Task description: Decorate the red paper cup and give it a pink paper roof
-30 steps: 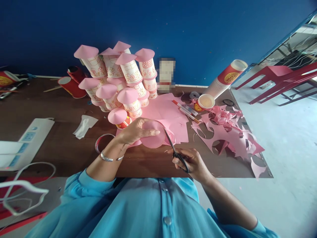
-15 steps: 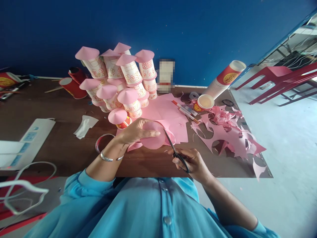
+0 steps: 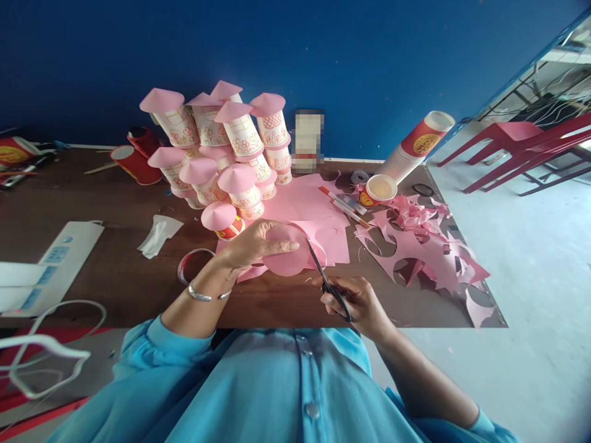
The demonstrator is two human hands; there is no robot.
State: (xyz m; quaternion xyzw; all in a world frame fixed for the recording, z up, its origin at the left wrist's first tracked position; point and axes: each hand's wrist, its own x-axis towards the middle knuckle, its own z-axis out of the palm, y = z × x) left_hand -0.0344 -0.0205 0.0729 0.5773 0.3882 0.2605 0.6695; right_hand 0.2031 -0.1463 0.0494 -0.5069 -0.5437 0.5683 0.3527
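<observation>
Between the thumb and fingers of my left hand (image 3: 256, 246) is a round piece of pink paper (image 3: 289, 255), its edge partly trimmed. My right hand (image 3: 355, 301) grips black-handled scissors (image 3: 330, 286) by the loops, and the blades reach up to the disc's right edge. A curling pink strip (image 3: 322, 246) hangs by the blades. Behind the disc lie flat pink sheets (image 3: 305, 200). Just beyond my left hand stands a red cup with a pink cone top (image 3: 220, 218).
Stacked paper-cup towers with pink cone roofs (image 3: 242, 138) stand by the blue wall. Pink scraps (image 3: 425, 249) cover the table's right side, near markers (image 3: 344, 206), a cup (image 3: 378, 191) and a tall cup stack (image 3: 415, 151). A tape roll (image 3: 189, 264) lies left of my left hand.
Both hands hold nearly the same position, with the scissors still at the disc's right edge. The view has shifted very slightly.
</observation>
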